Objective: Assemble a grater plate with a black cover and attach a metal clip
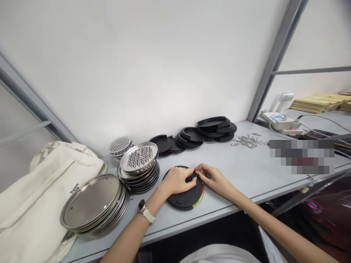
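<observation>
A black round disc (pixel 184 199) with a red and yellow rim edge lies flat on the grey workbench (pixel 246 171) in front of me. My left hand (pixel 177 180), a watch on its wrist, rests on top of the disc with fingers curled against it. My right hand (pixel 212 176) is at the disc's upper right edge, fingertips pinched together right beside the left fingertips. Whatever the fingers pinch is too small to make out.
Left of the disc stand a stack of perforated metal discs (pixel 139 166) and a leaning stack of plain metal plates (pixel 94 204). A cream bag (pixel 33 190) lies far left. Black discs (pixel 203 131) are piled at the wall, small metal clips (pixel 246 140) to their right.
</observation>
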Demonstrator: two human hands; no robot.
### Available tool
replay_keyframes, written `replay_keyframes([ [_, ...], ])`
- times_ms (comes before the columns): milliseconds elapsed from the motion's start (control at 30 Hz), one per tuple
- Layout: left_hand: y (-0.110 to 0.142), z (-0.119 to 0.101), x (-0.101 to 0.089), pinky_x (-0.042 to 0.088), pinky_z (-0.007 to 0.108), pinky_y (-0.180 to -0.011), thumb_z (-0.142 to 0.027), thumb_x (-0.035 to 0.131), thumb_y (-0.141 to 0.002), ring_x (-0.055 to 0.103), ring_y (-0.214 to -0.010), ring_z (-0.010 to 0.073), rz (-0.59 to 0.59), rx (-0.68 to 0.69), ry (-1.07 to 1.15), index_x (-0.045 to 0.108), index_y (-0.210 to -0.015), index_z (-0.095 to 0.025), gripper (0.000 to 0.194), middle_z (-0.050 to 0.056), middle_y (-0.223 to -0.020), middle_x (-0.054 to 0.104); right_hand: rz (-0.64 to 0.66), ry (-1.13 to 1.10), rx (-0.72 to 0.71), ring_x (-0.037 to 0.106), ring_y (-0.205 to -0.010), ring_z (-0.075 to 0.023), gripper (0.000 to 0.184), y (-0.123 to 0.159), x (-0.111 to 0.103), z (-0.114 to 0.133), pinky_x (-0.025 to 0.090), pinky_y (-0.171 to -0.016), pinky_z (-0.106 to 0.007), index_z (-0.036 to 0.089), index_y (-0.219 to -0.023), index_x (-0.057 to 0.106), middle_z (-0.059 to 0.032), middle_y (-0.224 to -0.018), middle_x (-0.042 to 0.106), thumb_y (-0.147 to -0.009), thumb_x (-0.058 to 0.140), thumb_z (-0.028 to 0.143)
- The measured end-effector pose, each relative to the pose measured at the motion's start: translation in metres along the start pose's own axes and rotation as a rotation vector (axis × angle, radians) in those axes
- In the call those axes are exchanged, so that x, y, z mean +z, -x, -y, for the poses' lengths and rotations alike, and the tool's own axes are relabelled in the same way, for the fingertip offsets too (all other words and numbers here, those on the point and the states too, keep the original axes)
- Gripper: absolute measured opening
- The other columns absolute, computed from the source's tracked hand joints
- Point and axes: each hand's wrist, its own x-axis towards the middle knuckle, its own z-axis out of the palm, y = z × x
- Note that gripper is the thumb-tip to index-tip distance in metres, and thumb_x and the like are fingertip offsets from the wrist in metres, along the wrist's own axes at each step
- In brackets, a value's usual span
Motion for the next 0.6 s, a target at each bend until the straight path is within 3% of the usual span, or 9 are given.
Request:
replay_keyframes([
  [333, 0.0002, -0.0013, -0.0011, 0.034, 0.024, -0.057, -0.036, 0.049, -0.085, 0.059, -0.066, 0.0157, -0.01, -0.001, -0.011, 0.055, -0.089, -0.021, 0.017, 0.0, -0.075, 0.064, 0.009, 0.023, -0.036, 0.053, -0.063, -0.0135, 0.016, -0.0001, 0.0012, 0.0036, 0.04, -0.059, -0.024, 0.019, -0.088, 0.052, 0.0005, -0.071, 0.059, -0.092, 0.04, 0.03],
  [600, -0.0004, -0.0014, 0.0003, 0.033, 0.025, -0.056, -0.036, 0.049, -0.083, 0.059, -0.064, 0.0161, -0.009, -0.019, -0.033, 0.055, -0.087, -0.021, 0.017, 0.0, -0.072, 0.063, 0.0, 0.069, -0.031, 0.045, -0.056, -0.0114, 0.007, 0.0013, 0.0051, 0.0024, 0.035, -0.054, -0.022, 0.02, -0.09, 0.046, 0.0045, -0.064, 0.049, -0.088, 0.041, 0.025],
])
